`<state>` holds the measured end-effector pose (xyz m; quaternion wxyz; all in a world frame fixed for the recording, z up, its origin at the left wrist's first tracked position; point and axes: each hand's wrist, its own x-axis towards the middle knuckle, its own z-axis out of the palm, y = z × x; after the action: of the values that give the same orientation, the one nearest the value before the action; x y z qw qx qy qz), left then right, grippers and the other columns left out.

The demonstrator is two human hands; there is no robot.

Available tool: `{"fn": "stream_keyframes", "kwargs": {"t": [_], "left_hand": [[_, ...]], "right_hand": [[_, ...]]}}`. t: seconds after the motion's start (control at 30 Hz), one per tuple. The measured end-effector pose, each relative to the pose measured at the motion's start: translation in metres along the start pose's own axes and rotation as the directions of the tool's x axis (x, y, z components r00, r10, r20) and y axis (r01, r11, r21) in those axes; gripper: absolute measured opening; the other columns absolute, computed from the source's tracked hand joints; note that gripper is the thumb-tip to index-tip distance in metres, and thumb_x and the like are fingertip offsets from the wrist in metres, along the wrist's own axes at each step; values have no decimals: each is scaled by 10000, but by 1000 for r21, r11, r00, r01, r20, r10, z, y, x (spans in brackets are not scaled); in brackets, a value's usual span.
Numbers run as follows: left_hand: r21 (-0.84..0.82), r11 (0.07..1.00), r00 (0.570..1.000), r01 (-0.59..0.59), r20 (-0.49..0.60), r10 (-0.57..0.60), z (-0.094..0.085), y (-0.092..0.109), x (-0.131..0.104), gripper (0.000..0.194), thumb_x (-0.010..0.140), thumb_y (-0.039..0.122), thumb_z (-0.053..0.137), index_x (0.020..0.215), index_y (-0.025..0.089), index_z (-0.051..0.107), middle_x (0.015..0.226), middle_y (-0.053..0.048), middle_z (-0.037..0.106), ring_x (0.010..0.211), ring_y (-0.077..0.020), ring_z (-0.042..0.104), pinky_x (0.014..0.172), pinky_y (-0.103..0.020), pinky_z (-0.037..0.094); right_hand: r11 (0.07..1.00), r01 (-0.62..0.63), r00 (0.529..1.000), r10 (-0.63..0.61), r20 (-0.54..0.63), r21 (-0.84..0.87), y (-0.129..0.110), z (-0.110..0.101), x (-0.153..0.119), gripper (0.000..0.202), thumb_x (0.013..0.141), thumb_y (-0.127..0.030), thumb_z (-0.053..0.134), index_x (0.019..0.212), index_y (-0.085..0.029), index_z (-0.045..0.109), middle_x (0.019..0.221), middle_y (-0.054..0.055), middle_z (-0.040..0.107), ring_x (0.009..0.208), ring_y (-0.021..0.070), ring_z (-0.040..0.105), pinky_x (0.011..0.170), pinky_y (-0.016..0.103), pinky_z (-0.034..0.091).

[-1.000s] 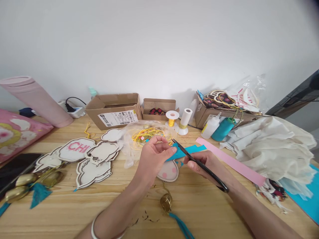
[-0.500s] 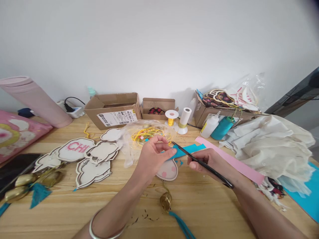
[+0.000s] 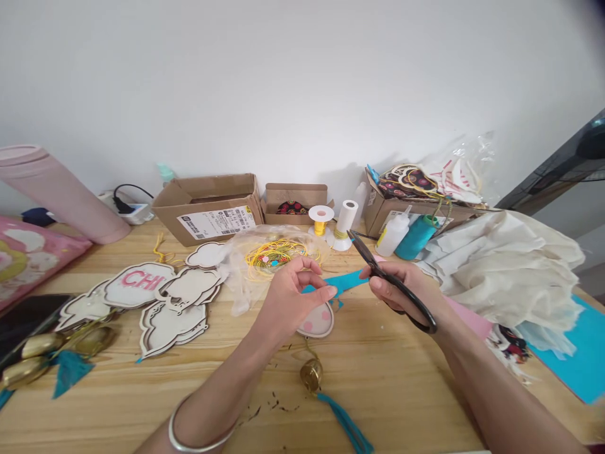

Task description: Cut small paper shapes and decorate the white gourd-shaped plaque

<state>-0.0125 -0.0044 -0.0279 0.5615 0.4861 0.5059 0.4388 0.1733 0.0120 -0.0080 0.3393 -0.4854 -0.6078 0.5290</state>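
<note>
My right hand [image 3: 401, 284] holds a pair of black scissors [image 3: 363, 251], the blades pointing up and to the left and a handle loop hanging below the wrist. My left hand [image 3: 300, 290] is closed in a pinch, thumb against fingertips; whatever it grips is too small or hidden to name. Just behind both hands lies a blue paper strip [image 3: 347, 281], with small blue scraps [image 3: 337, 302] near it. Under the left hand a whitish plaque with pink flower shapes [image 3: 321, 320] is partly covered. From it hangs a gold bell [image 3: 311, 374] with a blue tassel [image 3: 347, 422].
Wooden cloud-shaped plaques [image 3: 172, 328] and gold bells [image 3: 33, 372] lie left. Behind are a bag of yellow cords [image 3: 274, 255], a cardboard box [image 3: 208, 211], thread spools [image 3: 321, 217] and a glue bottle [image 3: 394, 233]. Crumpled cream fabric [image 3: 501, 265] and blue sheet [image 3: 567, 353] lie right.
My right hand has turned the scissors, so the blades now point higher and away from my left hand. The left hand stays nearly still. The view has shifted slightly.
</note>
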Motion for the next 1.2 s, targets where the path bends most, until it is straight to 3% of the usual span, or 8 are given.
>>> {"fn": "stream_keyframes", "kwargs": {"t": [0.17,0.4,0.57,0.73,0.9,1.2], "left_hand": [[130,991,997,-11,74,1,4,-4,-1,281,627,227,682,803,214,463,643,44,614,532,-100,513,429,-189,354],[274,956,990,-101,119,70,8,-5,-3,223,655,192,649,812,223,494,656,60,630,604,-108,562,575,-225,392],[296,946,990,-131,78,113,10,-10,-2,246,657,225,662,872,227,542,691,45,655,643,-133,592,650,-261,419],[154,982,994,-109,17,107,14,-19,1,190,675,288,662,835,191,629,778,-12,674,742,-156,607,661,-257,439],[-78,997,999,27,-36,-30,23,-16,-1,147,634,285,703,716,169,663,679,-5,682,617,-123,590,580,-224,436],[-204,976,991,74,-94,-95,24,-18,-3,169,598,273,741,709,149,710,625,-22,695,548,-108,568,523,-207,410]], "right_hand": [[988,31,1000,-29,-12,151,11,15,2,392,452,-354,792,732,-165,592,619,-1,616,555,117,552,539,237,438],[990,75,997,-73,-17,118,19,15,1,280,503,-203,750,749,-156,626,642,5,640,561,116,575,522,221,443],[987,39,996,-27,-85,153,17,19,1,278,489,-186,735,744,-157,627,631,5,648,557,122,588,517,225,461],[966,80,979,-31,-200,244,19,24,1,347,460,-210,772,761,-161,606,596,-9,636,538,116,581,520,220,476],[954,156,957,-83,-276,255,21,27,0,355,490,-254,781,780,-163,598,604,-9,624,545,119,571,512,225,483],[956,143,959,-69,-276,256,23,30,-1,374,522,-294,776,819,-167,589,663,23,641,579,131,569,545,251,486]]}}
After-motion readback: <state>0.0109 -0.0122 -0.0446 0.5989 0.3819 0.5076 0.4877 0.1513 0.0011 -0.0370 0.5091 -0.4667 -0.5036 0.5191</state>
